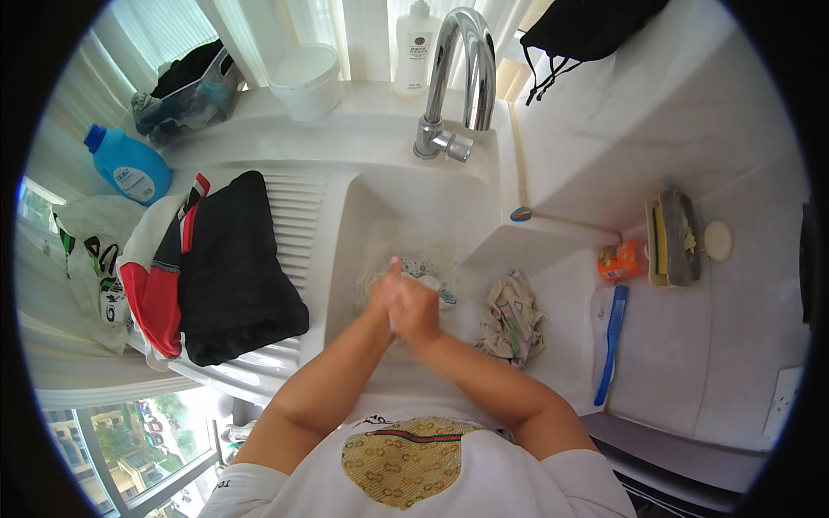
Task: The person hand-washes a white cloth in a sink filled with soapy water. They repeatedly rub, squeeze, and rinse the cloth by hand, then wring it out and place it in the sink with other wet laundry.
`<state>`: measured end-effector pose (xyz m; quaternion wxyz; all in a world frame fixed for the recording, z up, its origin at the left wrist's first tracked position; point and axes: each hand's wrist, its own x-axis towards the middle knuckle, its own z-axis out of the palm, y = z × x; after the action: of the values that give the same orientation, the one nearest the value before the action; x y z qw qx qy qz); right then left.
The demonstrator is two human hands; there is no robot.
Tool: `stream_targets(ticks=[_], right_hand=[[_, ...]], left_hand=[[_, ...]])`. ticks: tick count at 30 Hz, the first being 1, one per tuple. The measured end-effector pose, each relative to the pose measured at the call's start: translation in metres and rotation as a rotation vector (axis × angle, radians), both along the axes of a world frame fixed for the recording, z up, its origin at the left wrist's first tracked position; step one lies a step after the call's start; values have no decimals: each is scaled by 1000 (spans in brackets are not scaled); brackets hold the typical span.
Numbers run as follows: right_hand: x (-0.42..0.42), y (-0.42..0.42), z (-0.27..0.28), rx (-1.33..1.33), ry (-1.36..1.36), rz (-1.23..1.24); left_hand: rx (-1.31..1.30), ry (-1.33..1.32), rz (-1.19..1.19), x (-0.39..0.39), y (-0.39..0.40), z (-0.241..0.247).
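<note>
My left hand [383, 292] and my right hand [416, 305] press together above the white sink basin [363, 207], with the right hand overlapping the left. Their edges are slightly blurred. Beneath them, pale fabric [432, 282] lies in cloudy, sudsy water; part of it is hidden by my hands. Whether any of it is gripped between my palms cannot be made out. To the right of my hands, a crumpled beige cloth [515, 317] with coloured markings rests on the sink's ledge. The chrome faucet [447, 78] arches over the basin's back right, away from my hands.
Left, folded black clothing [239, 278] and a red-and-white garment [152, 304] lie on the ribbed washboard [295, 213]. Behind stand a blue detergent bottle [129, 165], white tub [306, 81] and pump bottle [413, 52]. Right are a blue brush [611, 346], orange container [622, 260] and sponge holder [677, 239].
</note>
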<state>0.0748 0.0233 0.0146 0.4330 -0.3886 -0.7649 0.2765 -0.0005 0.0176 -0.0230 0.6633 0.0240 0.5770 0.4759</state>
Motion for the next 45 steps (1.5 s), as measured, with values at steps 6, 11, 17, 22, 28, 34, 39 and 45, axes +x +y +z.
stream_targets(ticks=[6, 11, 17, 22, 28, 34, 39, 45], right_hand=[[-5, 9, 4, -42, -8, -265], [10, 31, -15, -226, -50, -213], [8, 31, -23, -128, -45, -208], [6, 23, -17, -28, -31, -202], [5, 11, -7, -76, -3, -49], [24, 67, -41, -781, 553, -549], [45, 56, -15, -1123, 902, -425], [63, 46, -24, -1338, 983, -239]], left_hand=[[-3, -23, -56, 2, -4, 43], [79, -97, 92, 15, 1, 40], [341, -287, 139, 1, -14, 0], [-113, -61, -64, 5, 7, 55], [457, -373, 119, 2, -11, -37], [-11, -250, 397, 1, 14, 40], [-85, -278, 504, -13, 11, 44], [-244, -532, 165, 4, -8, -18]])
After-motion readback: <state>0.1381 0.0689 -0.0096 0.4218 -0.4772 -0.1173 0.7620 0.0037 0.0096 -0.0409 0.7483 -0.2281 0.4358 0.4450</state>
